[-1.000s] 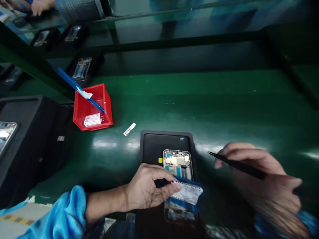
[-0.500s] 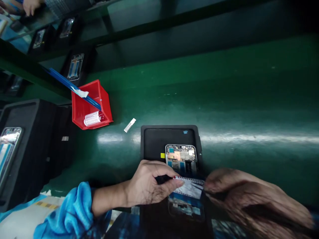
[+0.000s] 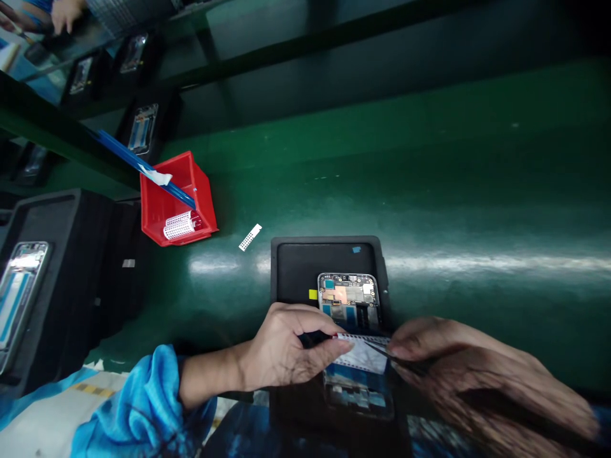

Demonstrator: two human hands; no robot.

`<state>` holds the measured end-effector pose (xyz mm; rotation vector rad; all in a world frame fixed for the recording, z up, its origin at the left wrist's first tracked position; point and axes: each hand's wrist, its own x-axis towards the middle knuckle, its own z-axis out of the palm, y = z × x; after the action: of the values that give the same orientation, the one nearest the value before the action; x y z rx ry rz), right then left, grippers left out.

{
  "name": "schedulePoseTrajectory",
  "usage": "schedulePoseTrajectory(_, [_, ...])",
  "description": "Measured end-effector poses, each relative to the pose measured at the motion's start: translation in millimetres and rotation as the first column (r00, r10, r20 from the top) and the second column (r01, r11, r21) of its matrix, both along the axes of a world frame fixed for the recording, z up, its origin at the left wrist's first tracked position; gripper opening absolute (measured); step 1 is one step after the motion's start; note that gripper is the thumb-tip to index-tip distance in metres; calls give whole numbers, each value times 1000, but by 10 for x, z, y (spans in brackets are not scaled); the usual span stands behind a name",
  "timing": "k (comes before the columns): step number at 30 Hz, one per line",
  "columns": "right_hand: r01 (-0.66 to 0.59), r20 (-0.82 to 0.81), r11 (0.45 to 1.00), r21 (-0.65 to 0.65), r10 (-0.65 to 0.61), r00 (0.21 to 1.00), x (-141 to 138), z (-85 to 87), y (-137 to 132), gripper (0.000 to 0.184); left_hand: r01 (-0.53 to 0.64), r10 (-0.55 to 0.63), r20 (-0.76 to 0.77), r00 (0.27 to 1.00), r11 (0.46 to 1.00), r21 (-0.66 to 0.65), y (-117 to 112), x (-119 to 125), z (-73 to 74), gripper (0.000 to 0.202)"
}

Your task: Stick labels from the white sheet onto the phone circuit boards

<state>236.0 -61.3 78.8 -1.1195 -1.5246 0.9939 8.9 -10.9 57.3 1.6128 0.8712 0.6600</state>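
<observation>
The white dotted sheet (image 3: 365, 357) is, in the head view, in front of the person, over the lower part of a phone frame (image 3: 348, 289); whether it touches the frame cannot be told. The left hand (image 3: 289, 350) pinches the sheet's left end between thumb and fingers. The right hand (image 3: 482, 375) grips dark tweezers (image 3: 382, 352), whose tips lie over the sheet's right part; whether they have caught anything is too small to tell.

One second ago the right hand was well apart from the sheet, the tweezers pointing left above the surface (image 3: 453, 184); half a second ago it had already reached the sheet's right end. The left hand has kept its pinch throughout. The red bin (image 3: 206, 200) with its dotted rolls (image 3: 179, 227) and the loose dotted strip (image 3: 250, 237) stay where they were.

The back rim of the black tray (image 3: 329, 240) shows whole, while its near part is hidden by hands and shadow. Behind that rim and to its right, the green surface runs broad to a dark ledge. Leftward, the loose strip lies between tray and bin, nearer the bin's right wall than the left hand.
</observation>
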Motion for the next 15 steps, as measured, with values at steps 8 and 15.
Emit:
schedulePoseTrajectory(8, [-80,42,997,-25,81,996,52,-13,-15,22,-3,2,-10,1000,1000,-13,3,13,28,13])
schedulePoseTrajectory(15, [-46,9,999,24,45,999,-10,65,39,32,6,-7,-22,1000,999,-34,17,23,51,13])
